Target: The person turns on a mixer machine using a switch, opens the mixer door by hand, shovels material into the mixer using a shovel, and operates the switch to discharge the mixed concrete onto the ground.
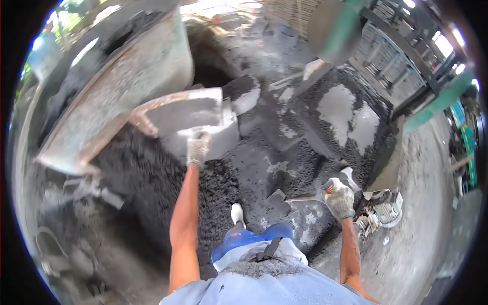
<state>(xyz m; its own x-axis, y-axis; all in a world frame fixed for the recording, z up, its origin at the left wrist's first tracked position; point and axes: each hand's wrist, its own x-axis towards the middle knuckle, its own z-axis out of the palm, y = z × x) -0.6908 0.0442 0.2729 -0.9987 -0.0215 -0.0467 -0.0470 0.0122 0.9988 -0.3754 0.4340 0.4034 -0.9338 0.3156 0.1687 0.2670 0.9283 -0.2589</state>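
My left hand [197, 149], in a pale knitted glove, is closed at the near edge of a rusty-rimmed metal plate [185, 113] with a grey face. A long, pale, rust-stained metal trough [124, 86] lies behind that plate on the left. At the right my gloved right hand [339, 198] is wrapped around the handle of a small trowel. The flat blade of the trowel [278, 202] points left, over the dark sand-covered floor. A dark sand mound with pale grey patches [351, 119] is just beyond this hand.
Dark loose sand [218, 185] spreads in front of my white shoe [237, 213]. A pale grey block [248, 96] lies beyond the plate. Metal scraps [384, 211] sit right of my right hand. A blurred green post [335, 30] rises ahead.
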